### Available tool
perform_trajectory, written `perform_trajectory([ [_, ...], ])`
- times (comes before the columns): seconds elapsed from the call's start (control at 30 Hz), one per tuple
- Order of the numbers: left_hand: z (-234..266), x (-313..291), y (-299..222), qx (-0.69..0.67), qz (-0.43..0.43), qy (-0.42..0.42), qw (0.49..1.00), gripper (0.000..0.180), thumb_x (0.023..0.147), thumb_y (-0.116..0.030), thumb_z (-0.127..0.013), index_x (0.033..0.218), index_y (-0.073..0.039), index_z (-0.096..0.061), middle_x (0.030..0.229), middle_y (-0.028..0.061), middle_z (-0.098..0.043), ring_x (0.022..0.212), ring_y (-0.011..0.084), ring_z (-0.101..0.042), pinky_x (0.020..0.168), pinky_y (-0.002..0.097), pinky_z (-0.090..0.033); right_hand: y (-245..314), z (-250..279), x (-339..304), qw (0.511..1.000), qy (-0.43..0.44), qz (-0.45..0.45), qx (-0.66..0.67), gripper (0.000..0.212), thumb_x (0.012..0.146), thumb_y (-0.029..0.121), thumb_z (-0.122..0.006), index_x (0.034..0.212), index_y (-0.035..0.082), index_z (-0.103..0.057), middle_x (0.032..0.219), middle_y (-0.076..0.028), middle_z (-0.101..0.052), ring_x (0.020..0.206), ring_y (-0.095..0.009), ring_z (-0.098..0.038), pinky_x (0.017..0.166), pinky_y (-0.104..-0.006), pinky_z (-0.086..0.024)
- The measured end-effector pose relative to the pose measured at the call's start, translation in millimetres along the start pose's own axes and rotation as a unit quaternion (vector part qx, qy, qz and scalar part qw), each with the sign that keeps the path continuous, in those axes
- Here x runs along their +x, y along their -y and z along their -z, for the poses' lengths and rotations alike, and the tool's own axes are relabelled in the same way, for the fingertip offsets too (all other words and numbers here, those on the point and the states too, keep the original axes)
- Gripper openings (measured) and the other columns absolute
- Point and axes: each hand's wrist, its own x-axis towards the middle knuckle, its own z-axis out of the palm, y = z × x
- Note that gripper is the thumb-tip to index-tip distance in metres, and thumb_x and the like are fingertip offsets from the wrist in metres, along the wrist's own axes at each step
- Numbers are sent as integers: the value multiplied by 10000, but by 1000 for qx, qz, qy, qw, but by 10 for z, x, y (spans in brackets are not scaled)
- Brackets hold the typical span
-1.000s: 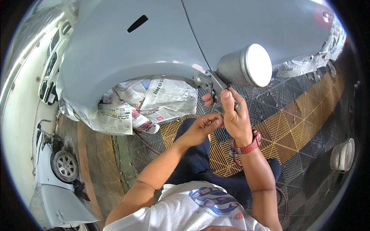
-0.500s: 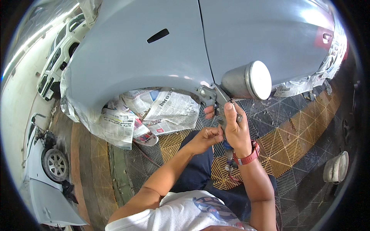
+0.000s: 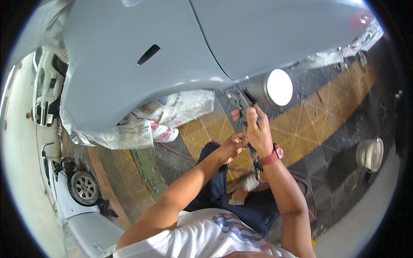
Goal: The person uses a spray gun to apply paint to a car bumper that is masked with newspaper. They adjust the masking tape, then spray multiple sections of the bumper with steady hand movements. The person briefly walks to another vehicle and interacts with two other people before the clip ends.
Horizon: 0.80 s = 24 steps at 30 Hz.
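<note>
My right hand (image 3: 259,135), a red watch on its wrist, is wrapped around the handle of a spray gun (image 3: 239,99). The gun's metal paint cup (image 3: 257,89) with a white lid leans to the right. Closed against the lower handle, my left hand (image 3: 232,147) pinches there; exactly which part its fingers hold is hidden. Just beyond the gun is the smooth grey car body (image 3: 172,64), with a dark slot and a panel seam. Newspaper (image 3: 189,108) covers the wheel arch below it.
A hose (image 3: 307,189) lies on the black and yellow grid floor (image 3: 301,129), right of my legs. A whitish bucket (image 3: 370,155) stands farther right. At left are a car wheel (image 3: 84,188), a pale car panel (image 3: 97,232) and a white vehicle (image 3: 47,86).
My view has tilted and shifted, so the car body sits differently in it. Both hands stay at the spray gun, which appears slightly farther left. One of my feet now shows below.
</note>
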Motion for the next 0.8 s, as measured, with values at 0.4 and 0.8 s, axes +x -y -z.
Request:
perform_trajectory([
  [0.4, -464, -1161, 438, -173, 93, -86, 977, 326, 1029, -389, -750, 1260, -159, -743, 734, -115, -557, 694, 17, -456, 729, 221, -394, 269, -180, -628, 983, 4, -173, -59, 652, 1113, 569, -493, 1067, -49, -698, 815, -40, -693, 729, -113, -593, 690, -297, -493],
  [0.8, -345, -1622, 514, -231, 95, -197, 948, 226, 999, -285, -774, 1155, -132, -718, 839, -56, -639, 659, 59, -527, 676, 233, -430, 38, -613, -890, 977, 44, -198, -71, 732, 1078, 551, -573, 1324, -135, -644, 844, -193, -759, 825, -299, -752, 804, -425, -568],
])
